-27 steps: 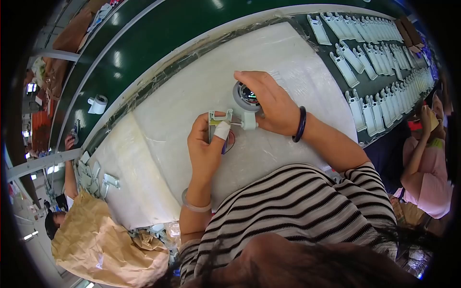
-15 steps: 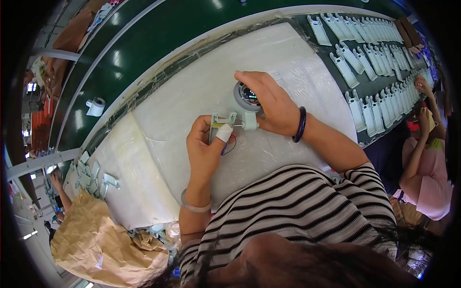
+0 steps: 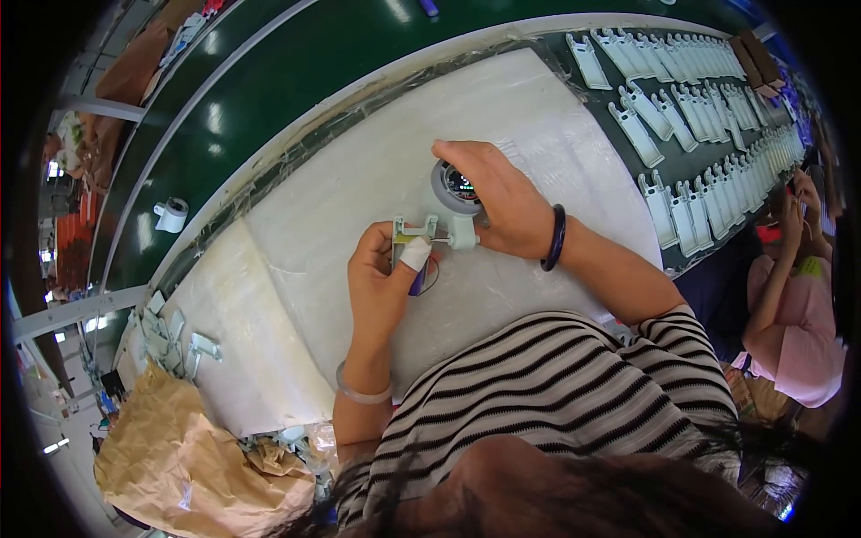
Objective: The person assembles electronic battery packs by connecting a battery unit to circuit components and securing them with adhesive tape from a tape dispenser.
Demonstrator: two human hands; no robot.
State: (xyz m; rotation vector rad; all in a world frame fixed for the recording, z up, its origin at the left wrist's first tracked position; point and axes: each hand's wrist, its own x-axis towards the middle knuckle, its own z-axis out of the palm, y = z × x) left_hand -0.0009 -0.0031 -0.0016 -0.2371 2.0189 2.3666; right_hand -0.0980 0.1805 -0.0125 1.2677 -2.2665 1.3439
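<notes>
My left hand (image 3: pixel 375 280) grips a pale green plastic handle shell (image 3: pixel 400 226) with a cut-out end, its thumb, wrapped in white, pressing on it. A purple cylinder (image 3: pixel 416 284) and a thin dark wire loop show below that thumb. On the right, my right hand (image 3: pixel 513 202) is closed round a grey-rimmed round head (image 3: pixel 455 186) with a dark face and small green lights. The head's pale green neck (image 3: pixel 464 233) faces the shell, and a thin metal rod spans the gap between them. My right thumb is mostly hidden.
Rows of pale green shells (image 3: pixel 691 215) lie at the right, near a co-worker in pink (image 3: pixel 798 332). A white round-headed unit (image 3: pixel 171 214) sits on the green belt (image 3: pixel 242 108). At lower left are loose pale green pieces (image 3: pixel 160 336) and brown paper (image 3: pixel 188 448).
Both hands keep nearly the same hold and place. A small blue-purple object has come into view on the belt at the top. The co-worker's hands have moved closer together.
</notes>
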